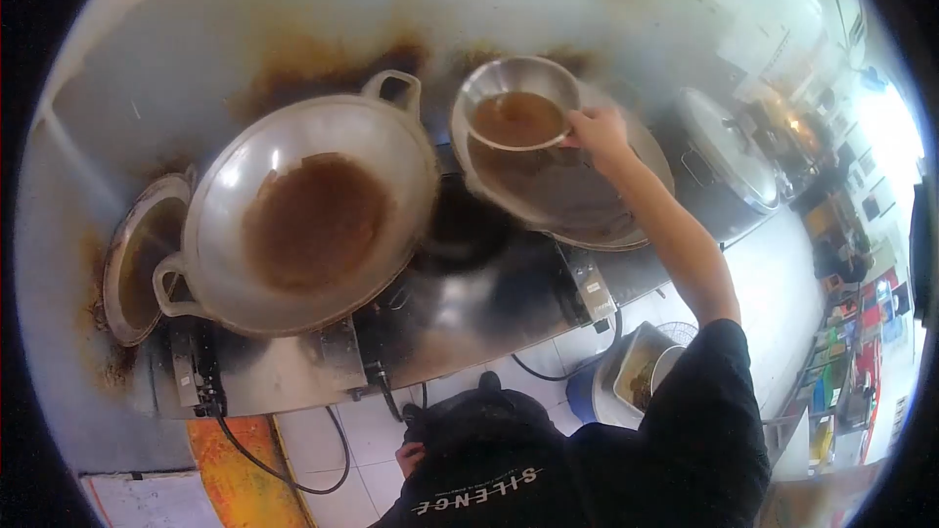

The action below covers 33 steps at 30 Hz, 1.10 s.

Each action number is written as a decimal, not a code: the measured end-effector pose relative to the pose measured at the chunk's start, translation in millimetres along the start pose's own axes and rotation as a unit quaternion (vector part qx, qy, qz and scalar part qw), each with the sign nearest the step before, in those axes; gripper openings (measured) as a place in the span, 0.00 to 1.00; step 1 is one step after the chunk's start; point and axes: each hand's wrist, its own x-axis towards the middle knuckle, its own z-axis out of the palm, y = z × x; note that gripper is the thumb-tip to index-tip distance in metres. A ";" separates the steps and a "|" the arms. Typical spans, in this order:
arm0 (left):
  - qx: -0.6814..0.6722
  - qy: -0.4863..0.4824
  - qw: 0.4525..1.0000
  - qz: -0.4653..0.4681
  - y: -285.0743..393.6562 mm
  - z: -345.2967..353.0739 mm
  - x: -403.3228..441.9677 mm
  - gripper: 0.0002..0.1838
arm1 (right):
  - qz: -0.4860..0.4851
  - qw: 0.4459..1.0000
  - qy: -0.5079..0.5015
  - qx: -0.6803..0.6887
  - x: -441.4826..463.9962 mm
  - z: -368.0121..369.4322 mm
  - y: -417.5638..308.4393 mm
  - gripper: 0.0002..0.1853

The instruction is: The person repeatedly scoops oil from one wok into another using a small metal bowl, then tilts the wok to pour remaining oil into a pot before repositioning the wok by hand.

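Observation:
My right hand (599, 132) grips the rim of a round metal bowl (521, 68) at its right side. Brown liquid (520, 119) lies inside, and the bowl is held above the wide wok (641, 152) on the right, which also contains dark brown liquid. Left of it sits a big two-handled wok (230, 176), tilted, with a pool of brown liquid (318, 225) at its bottom. Only a few fingers of my left hand (411, 457) show, low beside my black shirt; what they do is hidden.
A third pan (119, 279) leans at the far left by the stained wall. Right of the woks stands a large lidded pot (726, 152). Stove knobs and hoses (592, 288) line the counter's front edge. On the tiled floor is a grey bin (618, 357) beside me.

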 end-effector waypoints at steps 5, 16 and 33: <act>-0.047 0.004 0.995 -0.086 -3.9 52.0 5.1 0.14 | -0.081 0.968 0.085 -0.221 23.7 -88.4 32.9 0.16; -0.039 -0.025 0.993 -0.111 -2.2 114.6 16.3 0.13 | -0.236 0.875 0.221 -0.361 76.9 -183.3 46.8 0.16; -0.013 -0.009 0.997 -0.076 36.6 144.5 9.9 0.07 | -0.431 0.803 0.271 -0.310 76.2 -163.9 37.1 0.12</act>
